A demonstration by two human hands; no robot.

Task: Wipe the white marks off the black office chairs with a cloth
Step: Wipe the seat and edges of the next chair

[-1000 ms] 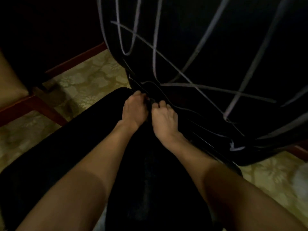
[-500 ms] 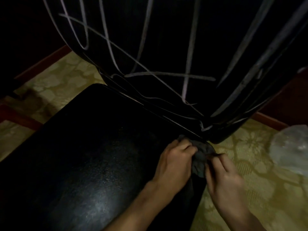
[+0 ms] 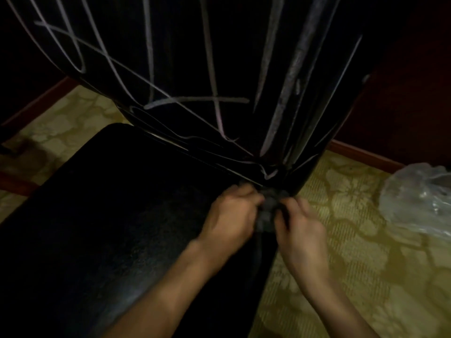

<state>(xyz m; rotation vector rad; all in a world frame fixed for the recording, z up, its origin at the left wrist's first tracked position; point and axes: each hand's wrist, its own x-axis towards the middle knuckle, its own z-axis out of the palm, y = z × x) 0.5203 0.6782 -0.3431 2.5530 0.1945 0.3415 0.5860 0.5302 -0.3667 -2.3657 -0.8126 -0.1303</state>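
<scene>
Where chair (image 3: 122, 228) stands, floral carpet (image 3: 341, 240), plastic bag (image 3: 419, 198).

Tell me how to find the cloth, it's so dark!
Start at the big black chair back covered in white scribbled lines, and follow it down to the seat's back right corner. There the left hand and right hand pinch a small crumpled wad between them: the cloth. It is dull grey, not shiny black.

Single head view: looks forward-down, close over chair seat (image 3: 102, 215), backrest (image 3: 219, 57) ahead, floor (image 3: 341, 240) right.
</scene>
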